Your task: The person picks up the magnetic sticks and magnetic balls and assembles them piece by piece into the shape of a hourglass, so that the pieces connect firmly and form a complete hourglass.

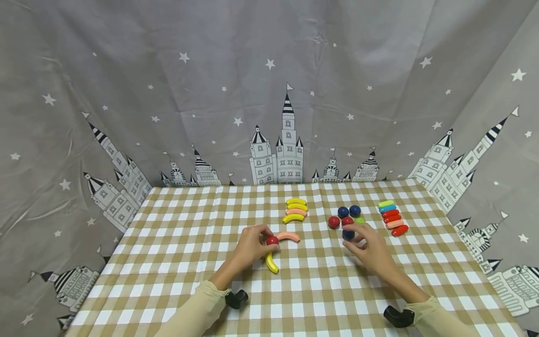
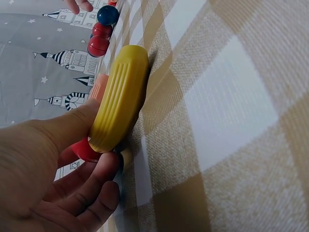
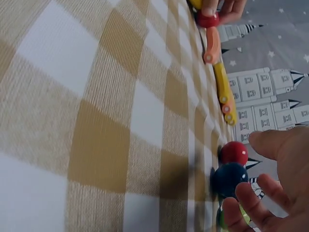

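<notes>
My left hand [image 1: 251, 245] pinches a shiny red ball [image 1: 273, 240] between thumb and fingers, low over the checked cloth. Just behind the ball lies a pink curved piece [image 1: 289, 236]; a yellow curved piece [image 1: 271, 264] lies in front, and in the left wrist view this ribbed yellow piece partly hides the ball. On the right, my right hand [image 1: 370, 248] has its fingers spread beside a dark blue ball [image 1: 348, 234]. The right wrist view shows space between its thumb and fingers. A red ball [image 3: 234, 153] sits beside that blue one.
Behind the right hand are two more blue balls [image 1: 349, 211], another red ball [image 1: 334, 222] and a partly covered green one [image 1: 360, 220]. Yellow and pink curved pieces [image 1: 296, 206] lie stacked mid-table. Several short coloured pieces [image 1: 391, 215] form a column at right. A grey castle-print curtain [image 1: 269, 103] hangs behind.
</notes>
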`<state>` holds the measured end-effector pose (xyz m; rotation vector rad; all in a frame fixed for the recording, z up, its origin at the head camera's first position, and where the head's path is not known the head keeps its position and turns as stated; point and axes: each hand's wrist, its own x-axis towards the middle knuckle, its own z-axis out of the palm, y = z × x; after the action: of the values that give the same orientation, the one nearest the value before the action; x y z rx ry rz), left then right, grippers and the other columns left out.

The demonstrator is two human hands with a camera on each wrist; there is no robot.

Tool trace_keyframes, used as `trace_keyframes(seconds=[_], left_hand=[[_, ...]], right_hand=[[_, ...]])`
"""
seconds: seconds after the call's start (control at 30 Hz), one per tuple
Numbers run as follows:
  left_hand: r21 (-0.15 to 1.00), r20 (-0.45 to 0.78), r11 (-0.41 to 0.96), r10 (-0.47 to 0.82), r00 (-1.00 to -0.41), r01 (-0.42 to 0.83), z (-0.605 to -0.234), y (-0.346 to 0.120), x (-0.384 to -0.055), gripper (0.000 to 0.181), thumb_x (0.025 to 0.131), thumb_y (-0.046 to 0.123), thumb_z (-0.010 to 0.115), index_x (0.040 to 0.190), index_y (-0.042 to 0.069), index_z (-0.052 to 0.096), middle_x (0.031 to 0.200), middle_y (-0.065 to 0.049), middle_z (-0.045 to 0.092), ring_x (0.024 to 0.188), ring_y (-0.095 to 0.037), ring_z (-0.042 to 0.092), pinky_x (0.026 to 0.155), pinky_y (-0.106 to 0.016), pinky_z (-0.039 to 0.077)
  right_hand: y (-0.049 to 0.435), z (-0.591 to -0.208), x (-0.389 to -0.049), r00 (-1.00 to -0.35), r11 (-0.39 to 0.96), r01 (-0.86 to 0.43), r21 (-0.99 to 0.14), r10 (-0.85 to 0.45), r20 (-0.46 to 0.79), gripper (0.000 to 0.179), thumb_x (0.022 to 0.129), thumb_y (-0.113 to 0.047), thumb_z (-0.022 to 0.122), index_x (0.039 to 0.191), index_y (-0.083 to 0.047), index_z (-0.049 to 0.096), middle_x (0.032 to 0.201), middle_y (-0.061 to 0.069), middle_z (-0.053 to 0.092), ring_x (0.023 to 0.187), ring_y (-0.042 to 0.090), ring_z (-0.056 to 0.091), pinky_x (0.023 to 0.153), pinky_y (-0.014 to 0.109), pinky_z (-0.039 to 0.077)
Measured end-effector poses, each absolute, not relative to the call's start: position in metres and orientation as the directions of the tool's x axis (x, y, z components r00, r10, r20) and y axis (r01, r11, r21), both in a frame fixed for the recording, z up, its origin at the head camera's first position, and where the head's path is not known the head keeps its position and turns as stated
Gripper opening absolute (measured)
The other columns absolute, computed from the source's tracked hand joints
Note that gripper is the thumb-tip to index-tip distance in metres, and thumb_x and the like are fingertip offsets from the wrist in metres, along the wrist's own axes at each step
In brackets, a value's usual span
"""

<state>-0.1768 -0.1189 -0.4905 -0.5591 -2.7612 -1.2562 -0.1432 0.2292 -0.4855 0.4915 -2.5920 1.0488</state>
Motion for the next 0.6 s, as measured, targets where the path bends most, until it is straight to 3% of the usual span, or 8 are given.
trace_keyframes(seconds=[0.13,0.37,0.6], left_hand=[[0.724,0.196,0.592,0.314,-0.929,0.353,-0.492,-0.119,-0.177,0.026,0.078,0.016,0.092,0.092,0.01,0.071,0.078,0.001,0.065,0.063,-0.008,0.052,0.057,-0.023,0.045],[0.732,0.2,0.576,0.329,-0.923,0.364,-0.494,-0.12,-0.177,0.027,0.078,0.015,0.092,0.092,0.007,0.07,0.08,-0.001,0.066,0.065,-0.011,0.054,0.059,-0.022,0.045],[0.724,0.223,0.576,0.327,-0.918,0.381,-0.493,-0.12,-0.178,0.027,0.077,0.014,0.092,0.091,0.006,0.07,0.08,-0.003,0.067,0.065,-0.01,0.054,0.059,-0.022,0.045]], right_hand=[[0.236,-0.489,-0.143,-0.922,0.713,-0.348,-0.609,-0.144,0.358,0.049,0.081,-0.002,0.086,0.126,-0.007,0.068,0.111,0.017,0.067,0.078,0.021,0.066,0.068,0.034,0.057],[0.239,-0.495,-0.148,-0.973,0.751,-0.207,-0.627,-0.089,0.214,0.056,0.084,-0.008,0.085,0.134,-0.007,0.061,0.11,0.018,0.065,0.074,0.016,0.058,0.067,0.027,0.051],[0.235,-0.497,-0.152,-0.972,0.758,-0.204,-0.62,-0.081,0.22,0.054,0.085,-0.011,0.084,0.133,-0.005,0.061,0.109,0.018,0.068,0.072,0.016,0.056,0.065,0.029,0.048]])
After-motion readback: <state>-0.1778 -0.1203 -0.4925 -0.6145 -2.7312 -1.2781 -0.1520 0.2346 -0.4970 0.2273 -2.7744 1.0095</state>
